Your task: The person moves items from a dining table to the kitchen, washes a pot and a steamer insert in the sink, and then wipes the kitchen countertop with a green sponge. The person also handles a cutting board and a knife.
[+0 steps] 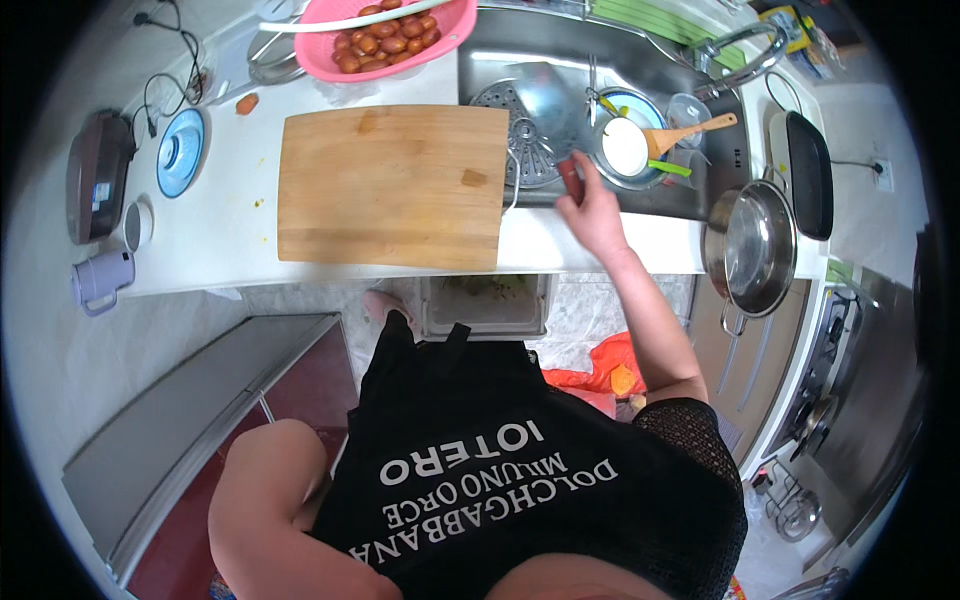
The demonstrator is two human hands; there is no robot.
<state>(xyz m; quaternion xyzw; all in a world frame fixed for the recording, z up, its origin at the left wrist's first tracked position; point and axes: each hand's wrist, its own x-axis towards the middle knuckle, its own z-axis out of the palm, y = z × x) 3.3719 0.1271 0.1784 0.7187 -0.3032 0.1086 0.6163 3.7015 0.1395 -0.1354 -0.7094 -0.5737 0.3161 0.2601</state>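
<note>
My right hand [595, 214] grips the dark red handle of a broad-bladed kitchen knife [551, 109], its blade blurred over the left part of the steel sink. Just left of it lies a wooden cutting board [390, 187], its right end reaching over the sink's edge. To the knife's right, a white bowl [624, 147], a wooden spatula [675, 136] and a blue-rimmed plate [641, 105] are stacked in the sink. My left arm is bent low at the left, and its hand is out of view.
A pink basket [459, 30] of small reddish-brown fruits stands behind the board. A blue dish [180, 154] and a lilac mug [105, 281] are at the left. The faucet [750, 64] arches over the sink; a steel pot [750, 247] sits to the right. Below the counter is an open bin [486, 330].
</note>
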